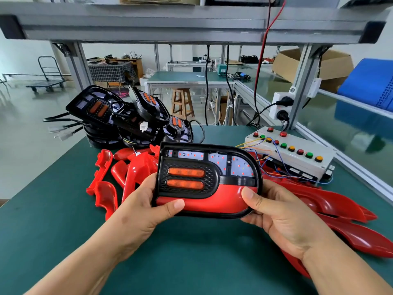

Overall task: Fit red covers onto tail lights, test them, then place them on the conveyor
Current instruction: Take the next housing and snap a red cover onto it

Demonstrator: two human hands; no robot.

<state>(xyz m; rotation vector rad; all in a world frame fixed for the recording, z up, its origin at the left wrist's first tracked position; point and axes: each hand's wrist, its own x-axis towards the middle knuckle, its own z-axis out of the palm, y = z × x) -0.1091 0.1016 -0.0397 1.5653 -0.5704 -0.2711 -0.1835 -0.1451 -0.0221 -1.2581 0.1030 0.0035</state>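
Observation:
I hold a black tail light (191, 167) in both hands above the green table (63, 209). It has two orange lenses and a bare white LED board along its top. A red cover (210, 201) lies along its lower edge only. My left hand (146, 207) grips the left end, thumb pressed on the red cover. My right hand (274, 211) grips the right end, thumb on the cover too. Loose red covers (127, 173) lie behind on the left, and more red covers (331, 207) on the right. A heap of black tail lights (119, 116) with wires sits at the back left.
A white test box (291, 154) with red, green and orange buttons and coloured wires stands at the back right. Beside it runs a conveyor (340, 124) behind an aluminium rail, with a blue crate (370, 81). A metal shelf frame (191, 24) hangs overhead.

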